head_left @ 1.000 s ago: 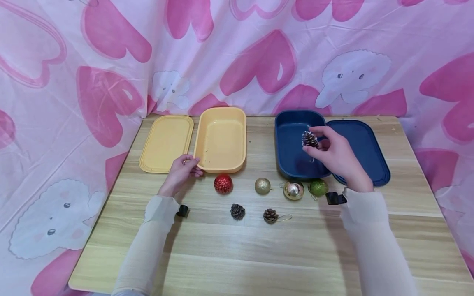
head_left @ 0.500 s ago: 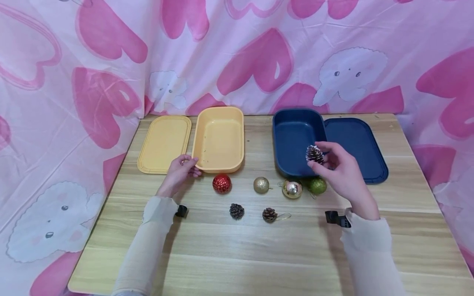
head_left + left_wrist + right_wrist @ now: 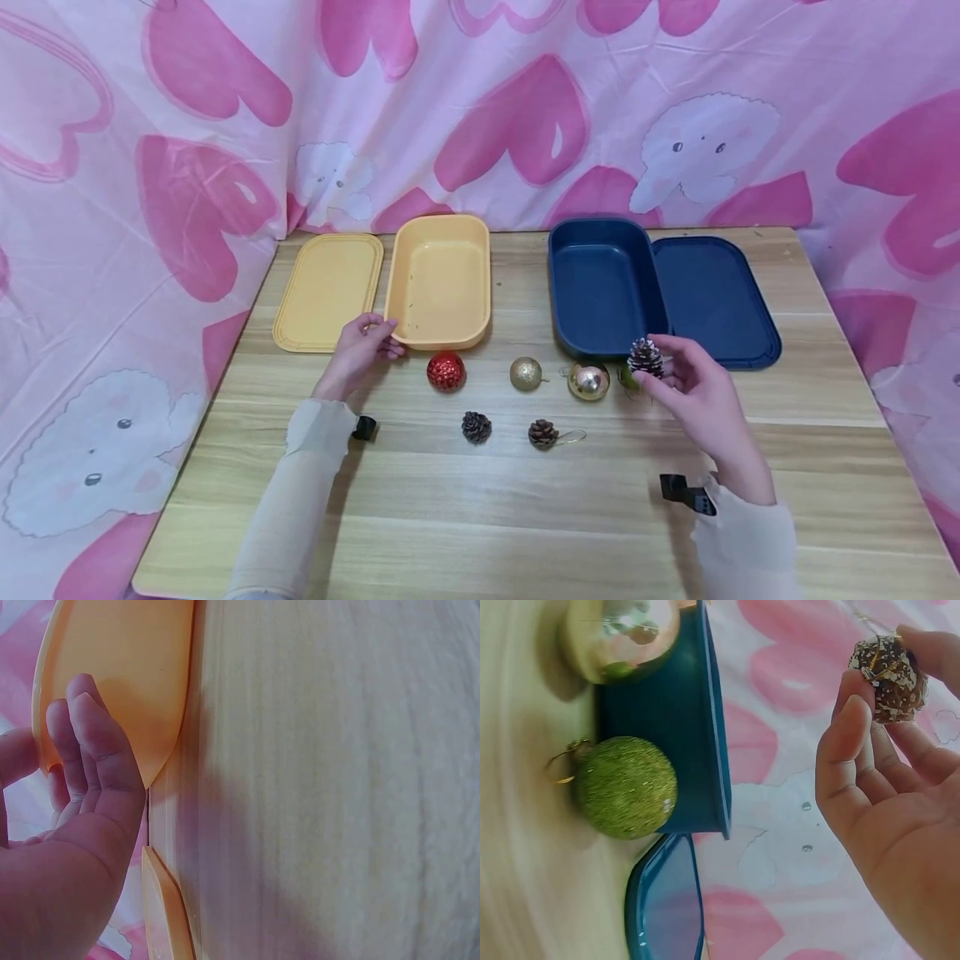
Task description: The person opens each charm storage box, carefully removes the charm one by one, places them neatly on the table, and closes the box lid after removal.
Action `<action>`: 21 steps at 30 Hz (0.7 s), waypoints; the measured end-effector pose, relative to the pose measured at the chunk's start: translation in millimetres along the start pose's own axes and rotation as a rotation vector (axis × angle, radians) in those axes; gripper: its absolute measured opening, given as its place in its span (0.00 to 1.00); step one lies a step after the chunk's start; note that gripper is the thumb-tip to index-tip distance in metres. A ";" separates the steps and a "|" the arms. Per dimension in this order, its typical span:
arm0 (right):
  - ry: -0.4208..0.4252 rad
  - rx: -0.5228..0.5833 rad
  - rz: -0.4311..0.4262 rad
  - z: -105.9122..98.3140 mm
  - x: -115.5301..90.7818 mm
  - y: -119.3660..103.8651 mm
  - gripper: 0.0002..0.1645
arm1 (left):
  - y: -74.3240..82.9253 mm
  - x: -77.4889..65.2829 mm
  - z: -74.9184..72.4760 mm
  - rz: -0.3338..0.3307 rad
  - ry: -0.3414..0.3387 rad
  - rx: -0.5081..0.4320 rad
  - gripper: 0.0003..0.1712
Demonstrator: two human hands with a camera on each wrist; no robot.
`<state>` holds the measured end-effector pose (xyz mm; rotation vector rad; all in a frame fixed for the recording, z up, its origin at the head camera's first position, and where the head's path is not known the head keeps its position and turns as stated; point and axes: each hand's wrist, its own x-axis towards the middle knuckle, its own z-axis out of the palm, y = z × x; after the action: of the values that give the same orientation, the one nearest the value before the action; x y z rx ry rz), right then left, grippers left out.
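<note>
My right hand pinches a white-tipped pine cone between thumb and fingers, above the near right corner of the blue box. In the right wrist view a gold loop hangs on this pine cone. Beneath it, partly hidden in the head view, is a green glitter ball. With thumb at the rim and fingers against the outer wall, my left hand holds the near left corner of the yellow box. The left wrist view shows those fingers bent at the box wall.
A yellow lid lies left of its box, a blue lid right of the other. In front are a red ball, a gold glitter ball, a shiny gold ball and two brown pine cones, one dark, one with a loop.
My right hand has drawn the white-tipped pine cone back from over the inside of the blue box toward me and slightly right. The left hand keeps its place at the yellow box.
</note>
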<state>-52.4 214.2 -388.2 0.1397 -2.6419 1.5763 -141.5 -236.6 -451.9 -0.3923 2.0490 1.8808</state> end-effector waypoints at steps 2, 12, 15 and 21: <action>-0.006 0.002 0.020 1.0 -5.1 1.8 0.29 | -0.5 0.5 -0.7 0.000 -0.002 0.001 0.09; -0.068 0.034 0.117 11.1 -29.5 21.6 0.28 | 0.3 -0.2 -0.9 0.000 -0.005 -0.003 0.09; -0.089 0.024 0.160 14.6 -36.0 27.0 0.28 | 1.0 -0.5 -0.8 -0.001 -0.012 -0.012 0.09; -0.108 -0.007 0.233 18.6 -44.4 31.5 0.29 | -0.4 0.7 -0.8 -0.001 -0.012 -0.007 0.09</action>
<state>-11.8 214.7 -429.0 -0.0891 -2.8360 1.6681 -142.0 -237.4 -452.5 -0.3829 2.0351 1.8859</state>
